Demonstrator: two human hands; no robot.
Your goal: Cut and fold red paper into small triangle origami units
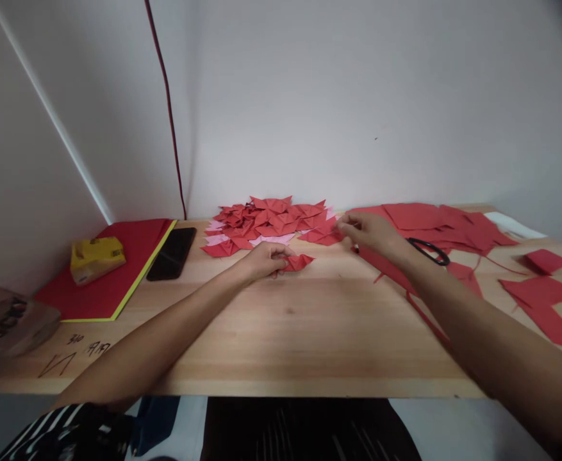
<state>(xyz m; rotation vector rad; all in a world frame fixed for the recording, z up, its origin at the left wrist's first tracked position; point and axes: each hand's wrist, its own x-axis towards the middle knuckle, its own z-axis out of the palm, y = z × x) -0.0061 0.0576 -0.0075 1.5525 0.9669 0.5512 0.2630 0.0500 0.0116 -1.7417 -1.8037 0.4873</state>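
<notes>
In my left hand [267, 259] I pinch a small folded red paper piece [300, 262] with pointed ends, just above the wooden table [285, 346]. My right hand [364, 230] is at the right edge of a heap of folded red paper pieces [273, 214]. Its fingers are curled together, their tips beside or touching a red folded piece [322, 234]. Whether they grip it, or something small, I cannot make out. Pink folded pieces [218, 240] show among the red ones.
Red paper sheets [415, 218] and black-handled scissors [427, 251] lie behind my right forearm. Loose red pieces [545, 294] are at far right. On the left are a phone [172, 254], red sheets with a yellow edge [146, 240], a yellow packet [97, 256] and a clear bag [11, 323].
</notes>
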